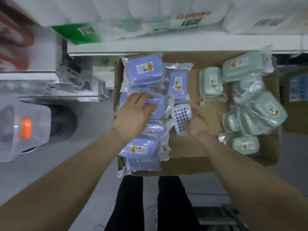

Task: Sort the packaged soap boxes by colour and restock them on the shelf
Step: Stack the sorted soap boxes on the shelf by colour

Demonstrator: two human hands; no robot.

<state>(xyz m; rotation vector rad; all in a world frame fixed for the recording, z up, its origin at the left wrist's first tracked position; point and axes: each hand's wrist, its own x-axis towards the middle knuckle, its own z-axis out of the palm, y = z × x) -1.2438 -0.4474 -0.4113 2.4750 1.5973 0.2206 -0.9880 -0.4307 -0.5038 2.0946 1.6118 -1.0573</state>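
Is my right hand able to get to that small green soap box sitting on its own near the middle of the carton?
Probably, once freed: the right hand now grips a blue soap box. The lone green soap box lies just beyond, uncovered, with bare carton floor between.

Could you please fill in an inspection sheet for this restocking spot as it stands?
Surface: cardboard tray below a white shelf.
Job's things: blue boxes on the tray's left, green boxes on its right, all bagged.
Clutter: clear tub with an orange clasp, far left.
Grippers: left hand rests on the blue boxes; right hand grips a gridded box.
Cables: nothing seen.
Surroundings: white packs on the shelf; grey floor.
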